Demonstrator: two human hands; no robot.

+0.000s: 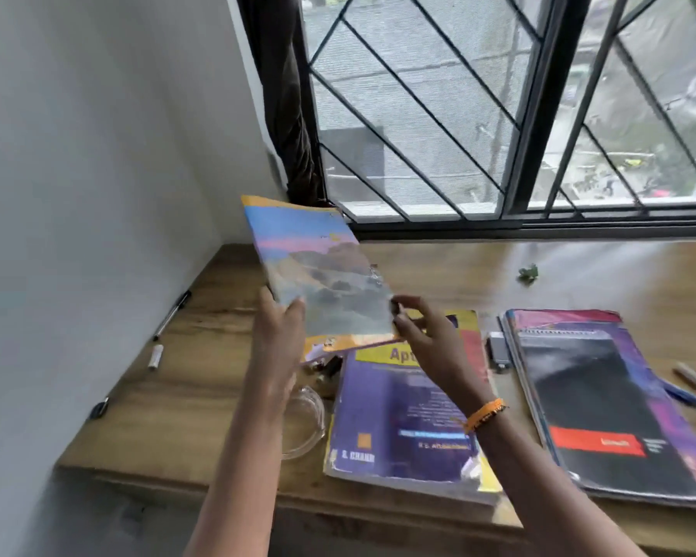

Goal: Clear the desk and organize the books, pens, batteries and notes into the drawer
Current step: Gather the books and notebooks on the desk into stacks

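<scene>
- Head view: the left hand [276,327] grips the near-left edge of a landscape-cover book [318,275], tilted up off the desk [201,375]; the right hand [422,335] has its fingers [398,309] pinching the near-right corner.
- Step: gathering books; the purple aptitude book [402,416] lies just below.
- Next likely calls for carrying it to the drawer, which is out of view.
</scene>
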